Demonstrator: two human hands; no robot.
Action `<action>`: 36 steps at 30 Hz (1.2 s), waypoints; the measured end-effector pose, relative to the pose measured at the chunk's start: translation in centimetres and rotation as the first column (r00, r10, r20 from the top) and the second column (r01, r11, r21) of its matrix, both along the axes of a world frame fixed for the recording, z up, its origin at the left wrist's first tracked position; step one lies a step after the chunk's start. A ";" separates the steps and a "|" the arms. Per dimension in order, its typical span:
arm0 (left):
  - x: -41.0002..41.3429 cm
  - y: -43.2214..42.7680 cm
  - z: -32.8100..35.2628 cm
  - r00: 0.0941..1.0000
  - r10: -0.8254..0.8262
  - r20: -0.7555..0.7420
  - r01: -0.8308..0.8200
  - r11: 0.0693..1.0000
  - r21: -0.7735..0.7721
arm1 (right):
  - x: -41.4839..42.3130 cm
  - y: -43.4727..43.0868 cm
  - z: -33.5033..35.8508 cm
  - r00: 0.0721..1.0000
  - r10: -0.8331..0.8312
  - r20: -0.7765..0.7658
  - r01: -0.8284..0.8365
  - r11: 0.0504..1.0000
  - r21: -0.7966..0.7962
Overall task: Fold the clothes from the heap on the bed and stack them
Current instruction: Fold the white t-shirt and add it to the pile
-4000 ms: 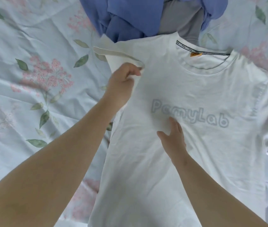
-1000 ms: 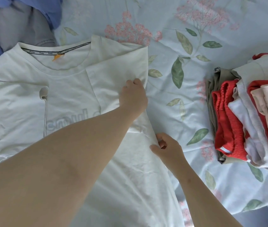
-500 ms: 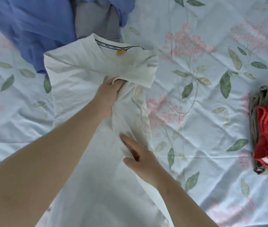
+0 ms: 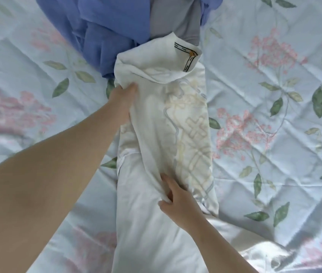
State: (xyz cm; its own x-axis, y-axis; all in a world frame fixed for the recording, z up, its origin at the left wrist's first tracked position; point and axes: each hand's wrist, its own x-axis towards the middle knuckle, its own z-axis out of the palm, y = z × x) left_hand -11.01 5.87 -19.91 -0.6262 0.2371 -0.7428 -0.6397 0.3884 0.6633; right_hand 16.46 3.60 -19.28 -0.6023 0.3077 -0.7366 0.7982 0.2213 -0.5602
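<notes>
Mid-bed point(image 4: 274, 134), just before the heap point(image 4: 113, 22) at the far edge: white T-shirt point(image 4: 152, 125) folded to a narrow strip. Left hand point(image 4: 124, 99) grips its shoulder edge; right hand point(image 4: 177, 200) pinches cloth midway. Next, probably: crosswise fold, collar toward hem.

The white T-shirt point(image 4: 152, 134) lies folded into a narrow strip, collar end touching the blue-and-grey heap point(image 4: 113, 22).

Left arm extends toward 1 o'clock, left hand point(image 4: 123, 99) gripping the white shirt point(image 4: 156, 134); right hand point(image 4: 177, 200), pointing to 11 o'clock, pinches it.
</notes>
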 end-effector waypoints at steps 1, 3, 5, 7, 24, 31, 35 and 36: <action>-0.4 0.3 0.2 1.000 -0.019 0.006 0.019 1.000 0.016 | 0.4 0.1 0.1 1.000 0.006 0.010 -0.006 0.999 0.033; -0.7 0.3 0.3 0.998 -0.067 0.011 0.067 0.998 0.013 | 1.0 0.3 0.2 1.000 0.006 0.027 -0.008 0.996 0.088; -0.3 -0.2 0.2 0.997 -0.071 0.007 0.071 0.997 -0.028 | 1.6 0.5 0.4 0.998 -0.009 0.060 0.002 0.993 0.116; 1.2 -1.0 -0.2 0.998 -0.067 0.010 0.068 0.996 -0.063 | 2.5 0.7 0.6 0.994 0.004 0.113 -0.020 0.990 0.139; 15.7 -9.9 0.2 0.962 0.178 0.207 -0.185 0.983 0.017 | 13.7 1.4 6.0 0.778 0.484 0.400 -0.570 0.812 0.127; 21.4 -14.2 2.4 0.952 -0.139 0.271 0.161 0.985 -0.061 | 14.1 -8.4 6.9 0.949 0.293 0.114 -0.252 0.927 -0.279; 21.3 -18.2 1.9 0.999 0.034 0.039 -0.026 0.982 -0.186 | 13.6 -14.4 5.1 0.915 0.396 0.077 -0.326 0.839 -0.437; 21.6 -19.3 1.8 0.999 -0.020 0.043 0.029 0.976 -0.215 | 14.0 -15.2 4.6 0.895 0.434 0.100 -0.355 0.831 -0.428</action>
State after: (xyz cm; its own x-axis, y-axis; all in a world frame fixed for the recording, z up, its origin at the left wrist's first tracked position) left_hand 10.58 -13.40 -18.11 -0.5907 0.0836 -0.8025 -0.6525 0.5357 0.5361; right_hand 30.45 -11.59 -14.71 -0.4502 -0.2617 -0.8537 0.7868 0.3358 -0.5179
